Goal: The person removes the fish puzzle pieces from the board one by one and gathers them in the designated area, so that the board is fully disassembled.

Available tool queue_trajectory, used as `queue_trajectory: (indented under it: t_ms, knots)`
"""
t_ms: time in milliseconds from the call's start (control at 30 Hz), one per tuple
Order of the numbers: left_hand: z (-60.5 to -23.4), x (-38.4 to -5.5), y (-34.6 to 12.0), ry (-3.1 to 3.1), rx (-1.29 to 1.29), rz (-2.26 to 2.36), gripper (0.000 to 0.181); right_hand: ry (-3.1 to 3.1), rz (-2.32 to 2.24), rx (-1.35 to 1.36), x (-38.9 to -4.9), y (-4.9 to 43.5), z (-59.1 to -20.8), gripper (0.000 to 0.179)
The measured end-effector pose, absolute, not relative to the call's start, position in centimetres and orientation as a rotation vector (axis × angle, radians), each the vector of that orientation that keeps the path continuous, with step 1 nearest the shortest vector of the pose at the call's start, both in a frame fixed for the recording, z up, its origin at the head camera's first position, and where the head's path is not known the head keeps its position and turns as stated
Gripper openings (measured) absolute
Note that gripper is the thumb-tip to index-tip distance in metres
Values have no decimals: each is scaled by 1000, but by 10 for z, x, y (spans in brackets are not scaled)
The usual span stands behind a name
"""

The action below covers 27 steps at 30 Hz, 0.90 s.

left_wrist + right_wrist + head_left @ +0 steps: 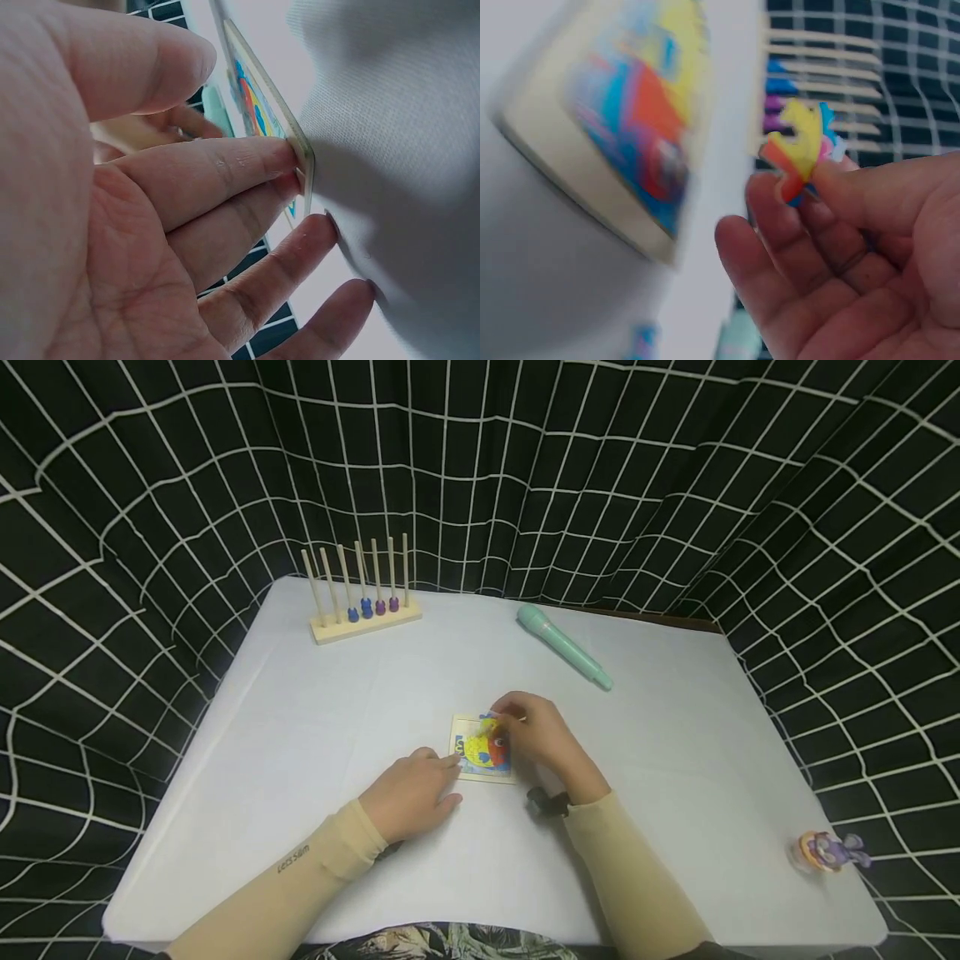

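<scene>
A small wooden jigsaw board (487, 778) with a colourful fish picture lies flat on the table. My left hand (414, 793) rests at its left side; in the left wrist view the extended fingers (247, 159) touch the board's edge and the tabletop. My right hand (536, 727) is over the board's upper right. Between its thumb and fingers it pinches a puzzle piece (804, 142), yellow and orange with blue and pink bits, raised off the board. The fish picture (649, 105) is blurred in the right wrist view.
A wooden peg rack (367, 625) with blue and purple beads stands at the back left. Behind the board lies a mint-green toy microphone (566, 647). A small purple rabbit-like figure (828, 852) sits near the right edge. Black white-gridded cloth (480, 468) surrounds the table.
</scene>
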<state>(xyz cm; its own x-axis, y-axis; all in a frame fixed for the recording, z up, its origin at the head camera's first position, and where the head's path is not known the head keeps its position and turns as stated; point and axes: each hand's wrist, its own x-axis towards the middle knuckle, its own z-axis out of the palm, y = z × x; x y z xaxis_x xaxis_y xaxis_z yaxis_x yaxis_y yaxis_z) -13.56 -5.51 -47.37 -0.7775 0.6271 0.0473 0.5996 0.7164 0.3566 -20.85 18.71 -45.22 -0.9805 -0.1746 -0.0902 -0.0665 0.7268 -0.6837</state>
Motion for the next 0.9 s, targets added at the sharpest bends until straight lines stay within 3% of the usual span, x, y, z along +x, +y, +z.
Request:
queue_trajectory:
  t_ms: [200,400,900]
  knots:
    - [-473,-135,-56,2842,1016,548,41,2811,-1083,-93,-220,240,-433,18]
    - [-475,-134,-54,2833,1022,555,40,2721,-865,76,-224,281,-442,20]
    - [-476,-135,-54,2833,1030,555,38,2699,-784,187,-221,294,-459,17]
